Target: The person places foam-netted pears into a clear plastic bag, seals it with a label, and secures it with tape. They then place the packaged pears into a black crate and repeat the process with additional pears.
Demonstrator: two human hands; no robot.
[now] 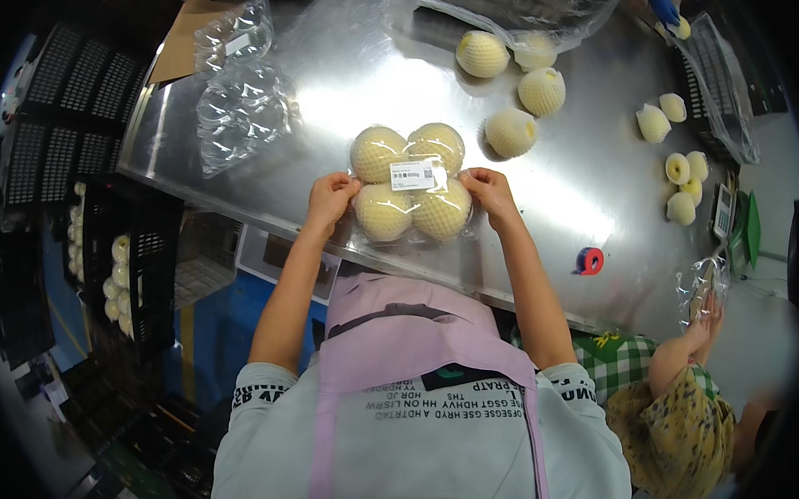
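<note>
Directly before me on the steel table lies a clear plastic clamshell pack (pixel 412 195) holding several round fruits in pale yellow foam nets. A white printed label (pixel 413 175) sits on the middle of its lid. My left hand (pixel 330 203) pinches the pack's left edge between thumb and fingers. Opposite it, my right hand (pixel 489 192) grips the right edge in the same way. The fruits themselves are mostly hidden by the nets. Beyond the pack stand loose net-wrapped fruits, the closest one (pixel 510 132) up and right of my right hand.
Empty clamshells (pixel 241 119) lie left on the steel table (pixel 354 73), near cardboard (pixel 188 36). A red-and-blue tape roll (pixel 590 261) rests at right, beneath a scale (pixel 723 210). A co-worker's hands (pixel 700 326) handle clear plastic; a blue-gloved hand (pixel 664 8) is at far right. Black crates (pixel 148 272) stand left.
</note>
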